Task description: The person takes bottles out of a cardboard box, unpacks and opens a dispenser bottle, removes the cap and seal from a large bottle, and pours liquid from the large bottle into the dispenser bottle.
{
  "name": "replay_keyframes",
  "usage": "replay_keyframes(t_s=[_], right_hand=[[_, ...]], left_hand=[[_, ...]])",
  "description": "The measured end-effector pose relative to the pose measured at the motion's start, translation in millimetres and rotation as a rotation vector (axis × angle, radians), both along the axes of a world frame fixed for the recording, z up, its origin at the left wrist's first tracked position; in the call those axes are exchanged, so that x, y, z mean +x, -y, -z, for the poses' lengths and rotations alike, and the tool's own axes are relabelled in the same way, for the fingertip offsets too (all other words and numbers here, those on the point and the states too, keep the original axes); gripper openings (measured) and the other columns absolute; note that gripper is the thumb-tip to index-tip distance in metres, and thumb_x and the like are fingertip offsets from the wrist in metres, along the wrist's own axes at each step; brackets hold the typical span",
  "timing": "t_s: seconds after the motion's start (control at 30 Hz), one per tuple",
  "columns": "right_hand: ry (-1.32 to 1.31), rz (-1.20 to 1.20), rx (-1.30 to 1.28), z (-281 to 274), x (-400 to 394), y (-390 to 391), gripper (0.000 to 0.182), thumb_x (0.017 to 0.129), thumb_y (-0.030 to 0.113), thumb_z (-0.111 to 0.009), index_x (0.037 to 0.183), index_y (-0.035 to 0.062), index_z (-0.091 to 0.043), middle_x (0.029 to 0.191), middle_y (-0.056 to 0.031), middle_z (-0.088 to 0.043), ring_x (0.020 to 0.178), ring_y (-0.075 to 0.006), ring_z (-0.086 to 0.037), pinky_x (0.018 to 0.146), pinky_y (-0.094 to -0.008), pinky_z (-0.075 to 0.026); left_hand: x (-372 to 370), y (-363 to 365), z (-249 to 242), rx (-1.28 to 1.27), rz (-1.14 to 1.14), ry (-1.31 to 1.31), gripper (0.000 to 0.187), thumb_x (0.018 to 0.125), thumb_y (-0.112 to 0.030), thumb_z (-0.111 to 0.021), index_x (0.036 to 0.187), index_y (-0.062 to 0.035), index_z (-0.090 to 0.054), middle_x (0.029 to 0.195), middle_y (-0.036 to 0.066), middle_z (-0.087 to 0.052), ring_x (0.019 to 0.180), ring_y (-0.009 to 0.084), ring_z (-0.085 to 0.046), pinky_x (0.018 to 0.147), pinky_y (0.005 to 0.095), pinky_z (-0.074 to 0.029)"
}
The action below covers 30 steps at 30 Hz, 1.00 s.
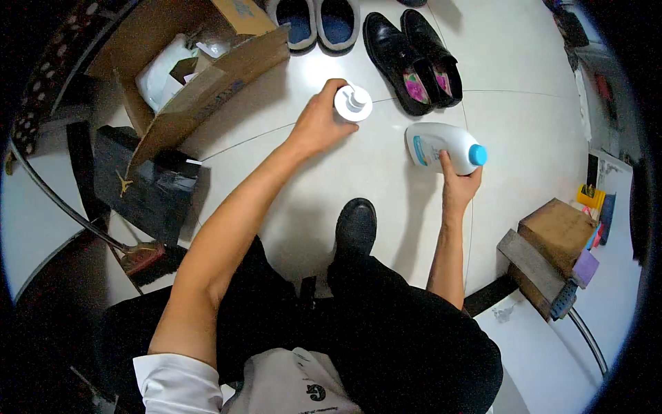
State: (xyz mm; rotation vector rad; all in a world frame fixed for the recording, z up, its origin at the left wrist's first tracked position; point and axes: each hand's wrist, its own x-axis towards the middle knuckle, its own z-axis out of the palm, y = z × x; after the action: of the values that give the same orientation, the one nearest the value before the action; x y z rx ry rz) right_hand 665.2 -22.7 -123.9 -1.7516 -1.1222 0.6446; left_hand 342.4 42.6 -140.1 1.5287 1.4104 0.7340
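My left hand (323, 122) is wrapped round a white pump bottle (353, 103), seen from above so that its round top and pump head face me. The lower part of that bottle is hidden beneath its top. On the other side, my right hand (460, 185) grips a white plastic bottle (445, 143) near its blue cap (477, 155). This bottle is tilted almost onto its side, with the cap towards the right and a blue label on its left end. The two bottles are apart, both above the pale tiled floor (296, 221).
Black leather shoes (407, 62) and grey-lined slippers (336, 24) stand beyond my hands. An open cardboard box (207, 103) with white bags is at left, near a black bag (148, 179) and a brush (143, 259). Small boxes (555, 234) are at right. My black shoe (356, 224) is below.
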Motion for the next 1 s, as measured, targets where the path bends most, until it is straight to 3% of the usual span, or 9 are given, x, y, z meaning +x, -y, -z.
replay_keyframes(t_s=[0.1,0.27,0.3,0.4,0.43,0.53,0.7,0.87,1.0], right_hand=[[0.067,-0.021,-0.056,7,3,8,0.067,0.083,0.025,-0.094,0.134,0.0034,-0.057,0.127,-0.0167,-0.067,0.118,-0.029,-0.067,0.102,-0.0423,-0.054],[0.002,-0.075,-0.029,2,7,14,0.089,0.085,0.03,-0.092,0.154,0.0024,-0.042,0.146,-0.0224,-0.056,0.141,-0.0359,-0.053,0.119,-0.0477,-0.044],[0.064,-0.088,0.018,-2,5,17,0.083,0.096,0.031,-0.081,0.159,0.0016,-0.036,0.152,-0.0223,-0.052,0.146,-0.0347,-0.048,0.123,-0.0475,-0.039],[-0.017,0.018,0.199,-21,-1,24,0.066,0.108,0.029,-0.066,0.159,0.0004,-0.036,0.153,-0.0208,-0.053,0.145,-0.0331,-0.049,0.123,-0.0474,-0.039],[0.089,0.031,0.261,-26,-6,23,0.045,0.114,0.02,-0.053,0.152,-0.0029,-0.045,0.148,-0.021,-0.057,0.138,-0.03,-0.055,0.12,-0.0448,-0.043],[0.241,0.137,0.275,-53,-17,20,0.036,0.114,0.019,-0.052,0.141,-0.0034,-0.055,0.139,-0.0191,-0.064,0.132,-0.0276,-0.06,0.116,-0.0433,-0.047],[0.246,0.013,0.417,-76,-40,16,0.027,0.105,0.002,-0.059,0.132,-0.0003,-0.061,0.128,-0.0155,-0.067,0.115,-0.0235,-0.066,0.098,-0.0365,-0.054],[0.29,-0.423,0.055,-53,-92,4,0.069,0.09,0.022,-0.085,0.146,0.0,-0.053,0.134,-0.0211,-0.065,0.12,-0.033,-0.065,0.097,-0.0421,-0.056],[0.305,-0.52,-0.07,-31,-120,-2,0.082,0.082,0.021,-0.087,0.149,-0.0019,-0.047,0.134,-0.0256,-0.064,0.121,-0.0404,-0.065,0.101,-0.0478,-0.054]], left_hand=[[-3,4,8,-0.029,0.002,-0.124,0.088,0.075,-0.021,-0.092,0.148,-0.0081,-0.044,0.138,0.022,-0.065,0.131,0.0368,-0.064,0.112,0.0468,-0.05],[0,2,14,-0.052,-0.063,0.046,0.087,0.08,-0.029,-0.093,0.147,-0.002,-0.045,0.131,0.023,-0.068,0.124,0.035,-0.068,0.108,0.0439,-0.053],[1,0,14,-0.073,-0.081,0.087,0.086,0.081,-0.031,-0.093,0.146,-0.0004,-0.046,0.129,0.023,-0.069,0.122,0.0342,-0.069,0.107,0.0429,-0.054],[4,-7,11,-0.248,-0.122,0.322,0.083,0.084,-0.042,-0.091,0.143,0.001,-0.051,0.127,0.023,-0.069,0.117,0.0323,-0.069,0.1,0.0437,-0.056],[6,-6,-3,-0.283,-0.142,0.231,0.088,0.087,-0.052,-0.086,0.141,0.007,-0.052,0.124,0.023,-0.069,0.115,0.0291,-0.069,0.096,0.041,-0.057],[5,-10,-3,-0.364,-0.131,0.287,0.092,0.088,-0.059,-0.083,0.143,0.0071,-0.051,0.125,0.023,-0.069,0.116,0.0303,-0.069,0.097,0.0418,-0.057],[8,-6,2,-0.449,-0.153,0.473,0.096,0.088,-0.062,-0.082,0.145,0.0075,-0.049,0.127,0.025,-0.068,0.119,0.031,-0.068,0.1,0.0421,-0.056],[18,-2,-14,-0.386,-0.115,0.466,0.094,0.087,-0.056,-0.085,0.147,0.0072,-0.046,0.132,0.026,-0.066,0.121,0.0323,-0.067,0.102,0.0437,-0.056],[30,5,-19,-0.211,0.023,0.271,0.09,0.089,-0.049,-0.086,0.149,0.0046,-0.044,0.138,0.025,-0.062,0.117,0.0326,-0.069,0.098,0.0445,-0.058]])
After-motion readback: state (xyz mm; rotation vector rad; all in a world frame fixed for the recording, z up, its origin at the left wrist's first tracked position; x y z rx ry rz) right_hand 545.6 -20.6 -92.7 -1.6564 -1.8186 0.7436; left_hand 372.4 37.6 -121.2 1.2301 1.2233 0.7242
